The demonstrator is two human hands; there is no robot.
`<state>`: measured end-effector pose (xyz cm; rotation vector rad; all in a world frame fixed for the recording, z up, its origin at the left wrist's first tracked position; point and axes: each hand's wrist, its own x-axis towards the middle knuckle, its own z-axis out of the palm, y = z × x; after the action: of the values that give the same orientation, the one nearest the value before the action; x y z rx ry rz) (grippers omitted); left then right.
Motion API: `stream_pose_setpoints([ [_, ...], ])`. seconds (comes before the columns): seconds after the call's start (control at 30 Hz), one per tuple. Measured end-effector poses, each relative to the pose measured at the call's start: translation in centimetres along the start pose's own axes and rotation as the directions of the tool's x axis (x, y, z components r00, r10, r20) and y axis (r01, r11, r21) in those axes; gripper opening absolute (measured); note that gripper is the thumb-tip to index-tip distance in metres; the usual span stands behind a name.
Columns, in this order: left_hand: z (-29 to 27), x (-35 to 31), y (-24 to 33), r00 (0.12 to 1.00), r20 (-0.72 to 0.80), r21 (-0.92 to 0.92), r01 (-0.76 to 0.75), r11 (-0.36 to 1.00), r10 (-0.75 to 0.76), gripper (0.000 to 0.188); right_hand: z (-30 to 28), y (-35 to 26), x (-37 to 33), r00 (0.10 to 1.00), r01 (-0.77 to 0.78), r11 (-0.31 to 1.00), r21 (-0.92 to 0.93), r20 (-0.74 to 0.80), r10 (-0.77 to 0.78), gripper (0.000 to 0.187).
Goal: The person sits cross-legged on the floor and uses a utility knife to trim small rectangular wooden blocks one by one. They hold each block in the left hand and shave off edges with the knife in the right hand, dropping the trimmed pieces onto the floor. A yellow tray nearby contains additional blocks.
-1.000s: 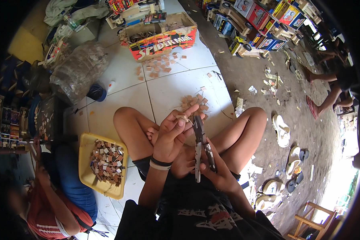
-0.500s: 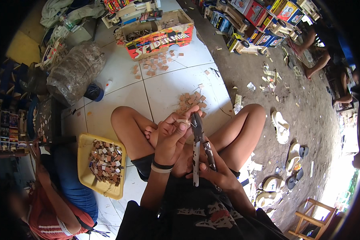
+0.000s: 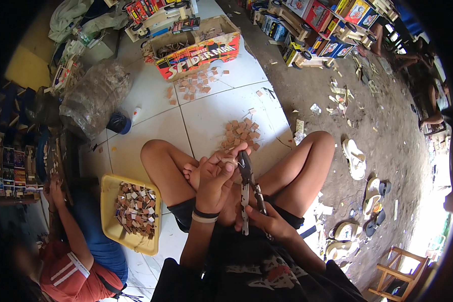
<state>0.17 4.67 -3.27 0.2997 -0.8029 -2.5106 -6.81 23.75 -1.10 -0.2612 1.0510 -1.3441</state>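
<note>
My left hand (image 3: 210, 187) is closed in a pinch on a small pale piece (image 3: 229, 161), with a bit of thin wire showing by the plier jaws. It looks like wood, but is too small to tell for sure. Closed round the worn handles of dark pliers (image 3: 244, 173) is my right hand (image 3: 273, 221). The jaws point away from me and meet the piece at my left fingertips. Just beyond lies a heap of small brown square pieces (image 3: 240, 132) on the white tiles. To my left, a yellow basin (image 3: 158, 221) holds many similar squares.
Farther off stand a printed red box (image 3: 199, 58) of scraps and more scattered squares (image 3: 191, 85). A plastic-wrapped bundle (image 3: 93, 98) and dark cup (image 3: 119, 122) sit at left. A person in red (image 3: 60, 272) sits near left. Sandals (image 3: 355, 158) and toy trucks (image 3: 317, 30) occupy the right.
Both hands and the pliers have shifted slightly toward me, with the same grips. The seated person's arm at left has moved. The view has tilted a little.
</note>
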Motion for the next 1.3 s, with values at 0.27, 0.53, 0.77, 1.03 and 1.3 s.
stream_pose_setpoints([
  [0.27, -3.0, -1.2, -1.2, 1.000, -0.013, -0.023, 0.007, 1.000, -0.008, 0.013, -1.0, 2.5, 1.4, 0.991, -0.061, 0.896, -0.439, -0.133, 0.002, 0.015],
  [0.53, -5.5, 0.3, -1.7, 0.991, -0.095, 0.461, 0.127, 0.878, -0.093, 0.014, -2.9, 2.8, 1.1, 0.857, 0.025, 0.722, -0.691, -0.357, -0.372, 0.022],
  [0.77, -13.3, 12.8, -1.3, 0.669, 0.009, 0.999, -0.044, 0.028, 0.743, 0.029, -5.2, 3.2, 0.3, 0.849, 0.141, 0.889, -0.437, -0.409, -0.336, 0.030],
  [1.03, -15.3, 17.6, -6.9, 0.937, -0.129, 0.910, 0.242, -0.337, 0.325, 0.044, -5.2, 2.9, 0.0, 0.866, 0.101, 0.906, -0.410, -0.412, -0.283, 0.036],
  [1.3, -13.4, 16.0, -3.9, 0.922, -0.167, 0.975, 0.104, 0.194, 0.349, 0.036, -4.9, 3.1, -0.4, 0.857, 0.121, 0.865, -0.488, -0.389, -0.339, 0.036],
])
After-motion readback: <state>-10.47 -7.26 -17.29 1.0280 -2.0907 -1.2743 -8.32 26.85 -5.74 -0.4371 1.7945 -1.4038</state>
